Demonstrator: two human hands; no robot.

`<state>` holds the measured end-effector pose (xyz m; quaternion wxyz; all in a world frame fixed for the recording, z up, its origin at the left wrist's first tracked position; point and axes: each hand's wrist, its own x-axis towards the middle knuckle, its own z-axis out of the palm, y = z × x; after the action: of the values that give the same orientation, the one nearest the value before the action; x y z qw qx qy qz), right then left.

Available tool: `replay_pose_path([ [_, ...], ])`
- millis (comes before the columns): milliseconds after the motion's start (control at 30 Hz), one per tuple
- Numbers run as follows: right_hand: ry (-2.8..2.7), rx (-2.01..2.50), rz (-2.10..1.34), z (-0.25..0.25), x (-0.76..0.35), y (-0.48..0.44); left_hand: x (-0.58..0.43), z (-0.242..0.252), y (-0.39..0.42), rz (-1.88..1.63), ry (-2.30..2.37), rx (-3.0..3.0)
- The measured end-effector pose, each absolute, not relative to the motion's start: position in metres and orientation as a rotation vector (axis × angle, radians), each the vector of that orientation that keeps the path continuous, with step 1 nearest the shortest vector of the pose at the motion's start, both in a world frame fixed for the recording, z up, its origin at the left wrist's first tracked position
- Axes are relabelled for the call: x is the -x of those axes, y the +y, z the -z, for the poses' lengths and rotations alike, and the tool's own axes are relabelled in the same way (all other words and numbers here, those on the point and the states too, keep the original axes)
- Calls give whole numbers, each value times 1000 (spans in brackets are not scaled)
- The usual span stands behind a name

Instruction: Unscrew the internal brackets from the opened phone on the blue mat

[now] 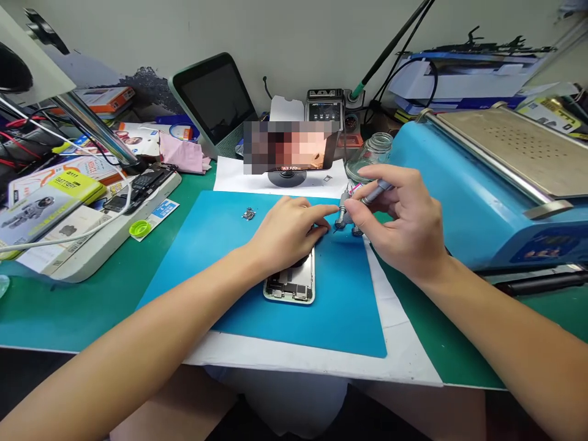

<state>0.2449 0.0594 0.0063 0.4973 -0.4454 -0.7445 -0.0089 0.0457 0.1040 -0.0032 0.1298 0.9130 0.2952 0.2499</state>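
Note:
My left hand lies palm down over the upper part of an opened phone, hiding much of it. Its index finger reaches right, with the tip beside or touching a small silver screwdriver; the thumb is apart below. The phone's lower end shows bare inner parts within a light frame. Just above the mat's right edge, my right hand pinches a slim silver screwdriver between thumb and fingers. Under that hand are dark round tool ends, partly hidden. A little pile of small metal parts sits left of my left hand.
The blue mat lies on white paper. Behind it stand a propped phone, partly blurred out, and a glass jar. A blue machine flanks the right. Boxes and a white tray crowd the left.

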Motion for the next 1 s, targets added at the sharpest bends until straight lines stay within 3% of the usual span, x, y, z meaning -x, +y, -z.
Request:
replay_pose_path([
  [400, -1867, 1099, -85, -8, -242, 55, -41, -1, 105, -1096, 1027, -2482],
  [1000, -1902, 1075, -121, -7, -243, 57, -42, 0, 102, -1083, 1006, -2494],
])
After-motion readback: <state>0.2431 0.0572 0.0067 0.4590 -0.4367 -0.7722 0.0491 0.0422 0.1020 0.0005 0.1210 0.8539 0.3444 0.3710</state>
